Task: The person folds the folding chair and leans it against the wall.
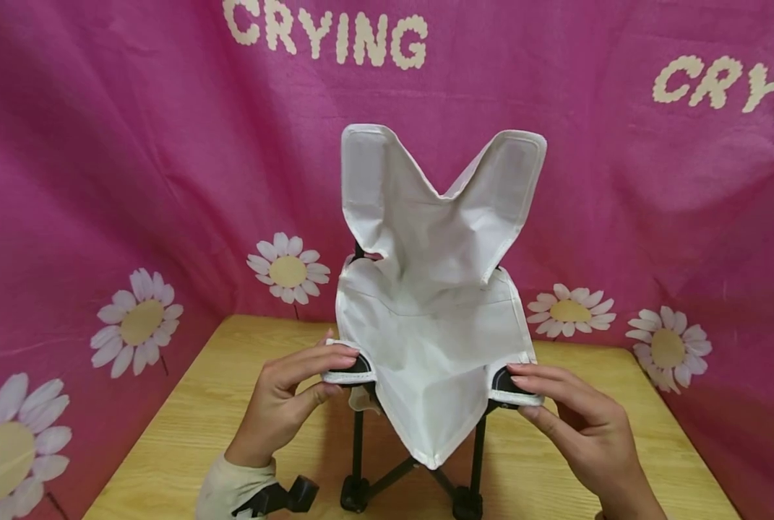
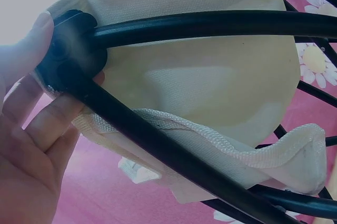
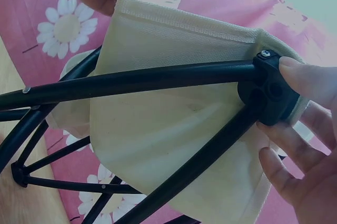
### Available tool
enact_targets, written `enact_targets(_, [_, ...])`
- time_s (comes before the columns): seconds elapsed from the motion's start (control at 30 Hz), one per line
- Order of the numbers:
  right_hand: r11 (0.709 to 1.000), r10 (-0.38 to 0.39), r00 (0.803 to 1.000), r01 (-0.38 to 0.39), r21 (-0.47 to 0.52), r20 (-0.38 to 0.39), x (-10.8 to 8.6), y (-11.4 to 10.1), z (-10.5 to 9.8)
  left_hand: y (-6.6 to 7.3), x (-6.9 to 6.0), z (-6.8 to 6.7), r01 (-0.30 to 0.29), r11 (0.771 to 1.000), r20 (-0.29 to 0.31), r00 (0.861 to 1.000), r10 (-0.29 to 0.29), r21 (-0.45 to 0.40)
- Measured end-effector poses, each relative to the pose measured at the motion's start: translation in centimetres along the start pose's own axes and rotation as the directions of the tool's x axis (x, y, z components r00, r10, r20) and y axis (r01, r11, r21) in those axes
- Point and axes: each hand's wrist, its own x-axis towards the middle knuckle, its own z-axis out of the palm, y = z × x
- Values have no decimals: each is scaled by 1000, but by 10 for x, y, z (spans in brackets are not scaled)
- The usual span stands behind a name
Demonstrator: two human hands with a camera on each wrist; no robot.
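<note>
A small folding chair (image 1: 432,325) with a white fabric seat and a black tube frame stands unfolded on the table. At the seat's front left corner, my left hand (image 1: 289,397) pinches the black plastic joint (image 2: 73,50) and the white-edged fabric corner between thumb and fingers. My right hand (image 1: 588,426) grips the matching front right corner, its thumb on the black joint (image 3: 271,87). From the wrist views the underside of the fabric and the black tubes (image 3: 158,82) that meet at each joint are visible. Two backrest flaps rise at the chair's top.
The chair's black feet (image 1: 355,494) rest on a wooden table (image 1: 185,426). Close behind and at both sides hangs a pink curtain (image 1: 165,108) printed with daisies and letters. A black device (image 1: 279,498) is strapped at the left wrist.
</note>
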Motion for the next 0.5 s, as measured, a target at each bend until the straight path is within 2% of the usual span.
enact_targets(0.5, [999,-30,999,30,-22,-19,4,0,5,0,1,2,-49,999,-13,999,49,16])
